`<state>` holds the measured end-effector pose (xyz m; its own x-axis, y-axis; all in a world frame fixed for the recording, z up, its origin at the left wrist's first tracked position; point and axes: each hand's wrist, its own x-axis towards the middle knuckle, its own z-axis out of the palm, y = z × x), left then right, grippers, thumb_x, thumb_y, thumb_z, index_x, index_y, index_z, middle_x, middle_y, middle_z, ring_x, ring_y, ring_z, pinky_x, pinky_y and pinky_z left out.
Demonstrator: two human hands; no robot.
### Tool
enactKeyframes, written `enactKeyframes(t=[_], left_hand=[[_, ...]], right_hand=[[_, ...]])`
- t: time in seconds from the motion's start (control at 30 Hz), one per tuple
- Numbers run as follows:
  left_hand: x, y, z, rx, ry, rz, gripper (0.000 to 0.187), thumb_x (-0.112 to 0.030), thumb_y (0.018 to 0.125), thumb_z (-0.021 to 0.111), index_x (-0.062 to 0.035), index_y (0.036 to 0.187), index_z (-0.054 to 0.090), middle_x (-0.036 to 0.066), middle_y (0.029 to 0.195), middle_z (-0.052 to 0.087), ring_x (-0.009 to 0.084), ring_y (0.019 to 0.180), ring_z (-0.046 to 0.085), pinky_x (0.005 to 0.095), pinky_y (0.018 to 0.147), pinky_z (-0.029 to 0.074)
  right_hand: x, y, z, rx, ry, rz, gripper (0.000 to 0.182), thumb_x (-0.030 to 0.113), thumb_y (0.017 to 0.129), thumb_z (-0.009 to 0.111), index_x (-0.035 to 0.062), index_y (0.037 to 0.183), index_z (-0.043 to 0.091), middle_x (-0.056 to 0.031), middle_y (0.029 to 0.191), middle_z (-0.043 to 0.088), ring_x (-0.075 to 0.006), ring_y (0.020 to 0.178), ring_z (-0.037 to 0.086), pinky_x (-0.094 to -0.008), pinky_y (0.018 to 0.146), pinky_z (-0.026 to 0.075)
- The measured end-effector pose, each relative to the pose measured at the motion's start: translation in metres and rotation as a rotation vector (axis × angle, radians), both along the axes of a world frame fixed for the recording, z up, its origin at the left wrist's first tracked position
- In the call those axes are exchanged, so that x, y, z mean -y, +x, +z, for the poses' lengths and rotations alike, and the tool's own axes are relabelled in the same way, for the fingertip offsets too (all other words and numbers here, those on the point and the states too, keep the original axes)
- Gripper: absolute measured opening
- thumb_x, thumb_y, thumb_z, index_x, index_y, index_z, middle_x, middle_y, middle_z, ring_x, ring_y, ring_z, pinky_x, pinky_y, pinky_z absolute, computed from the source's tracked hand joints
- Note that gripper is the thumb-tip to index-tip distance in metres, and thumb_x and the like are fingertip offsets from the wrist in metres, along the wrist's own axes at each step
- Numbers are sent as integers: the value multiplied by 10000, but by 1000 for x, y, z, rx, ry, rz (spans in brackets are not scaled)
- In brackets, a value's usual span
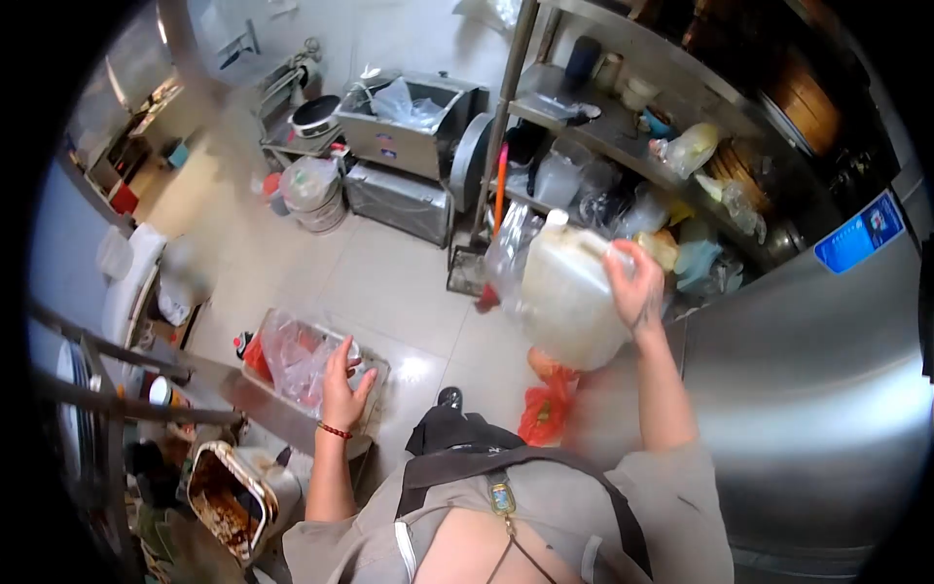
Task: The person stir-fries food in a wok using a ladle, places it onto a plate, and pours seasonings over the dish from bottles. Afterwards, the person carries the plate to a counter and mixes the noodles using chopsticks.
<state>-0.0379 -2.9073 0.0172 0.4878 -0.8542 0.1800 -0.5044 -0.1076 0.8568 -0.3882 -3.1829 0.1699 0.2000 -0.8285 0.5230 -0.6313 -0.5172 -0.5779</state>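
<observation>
A large translucent plastic jug (574, 292) with a white cap hangs from my right hand (634, 287), whose fingers wrap round its handle at the upper right. My left hand (344, 385), with a red bead bracelet at the wrist, is raised with its fingers apart and nothing in it. Beneath that hand, in this view, is a bin (377, 374) holding clear plastic bags (297, 362). A red plastic bag (547, 404) shows just below the jug.
On the right stands a steel cabinet (778, 389) with a blue label. Metal shelves (623, 131) behind it carry jars and bags. A steel machine (404, 136) and a bucket (316, 204) stand at the back. A stained container (231, 498) sits at lower left beside a metal rack (136, 404).
</observation>
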Motion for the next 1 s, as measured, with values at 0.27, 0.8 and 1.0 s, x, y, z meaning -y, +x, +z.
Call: enactKeyframes(t=[0.27,0.8,1.0], left_hand=[[143,-1,25,124,276,-386,596,-124,781,692,-44,1313,434,178,1093,576,296,934,605,374,816,492],[134,-121,27,-366,712,553,615,-150,716,736,-35,1269,494,191,1132,592,290,957,622,365,842,496],[163,-159,0,-571,850,270,599,-329,773,638,-76,1295,486,164,1198,580,292,944,613,367,839,484]], right_hand=[[332,44,22,353,-109,-198,279,219,816,625,-16,965,613,-197,946,643,-321,908,602,-383,826,454],[691,239,6,-445,94,-258,617,476,768,610,19,1179,561,-228,1167,583,-376,1090,556,-467,939,416],[696,190,8,-181,-268,-16,796,529,731,699,-86,1200,515,-272,1172,564,-361,1101,545,-395,934,425]])
